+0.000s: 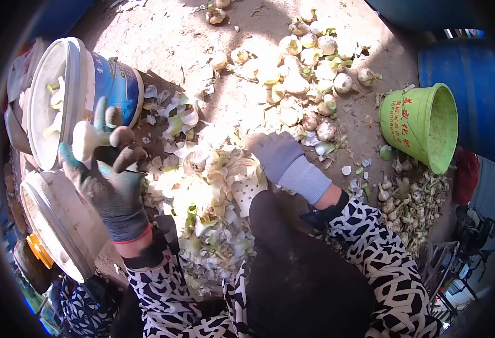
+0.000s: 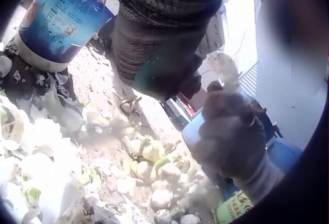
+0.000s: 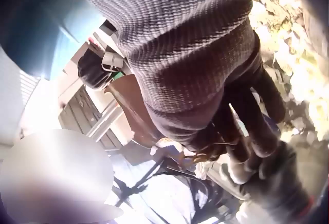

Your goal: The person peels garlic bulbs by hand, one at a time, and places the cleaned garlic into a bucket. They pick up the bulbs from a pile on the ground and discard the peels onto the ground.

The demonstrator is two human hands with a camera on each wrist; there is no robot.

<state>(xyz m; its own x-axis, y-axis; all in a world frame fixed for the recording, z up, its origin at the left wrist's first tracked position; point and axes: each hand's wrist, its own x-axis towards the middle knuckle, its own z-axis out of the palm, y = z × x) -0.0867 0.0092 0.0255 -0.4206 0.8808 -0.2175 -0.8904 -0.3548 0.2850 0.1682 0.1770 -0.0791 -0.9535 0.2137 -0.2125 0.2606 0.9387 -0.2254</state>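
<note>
My left hand [image 1: 112, 183], in a dirty grey-green glove, is raised beside the white buckets. It holds a pale garlic bulb [image 1: 84, 142] with a short stem between thumb and fingers. Over the heap of peelings [image 1: 208, 225], my right hand [image 1: 284, 158] in a light grey glove has its fingers curled, close above a white perforated shoe [image 1: 248, 188]. In the left wrist view a pale piece [image 2: 224, 69] overlaps the top of the right fist [image 2: 234, 134]; I cannot tell whether that hand holds it. Curled right fingers [image 3: 257, 124] show beside the left glove in the right wrist view.
A blue-and-white bucket [image 1: 115, 90] lies tipped at left, near another white bucket [image 1: 75, 219]. Many garlic bulbs [image 1: 326, 70] lie ahead on the dirt floor. At right stand a lime-green bucket [image 1: 408, 124] and a blue barrel [image 1: 478, 90], with small garlic [image 1: 411, 211] piled below.
</note>
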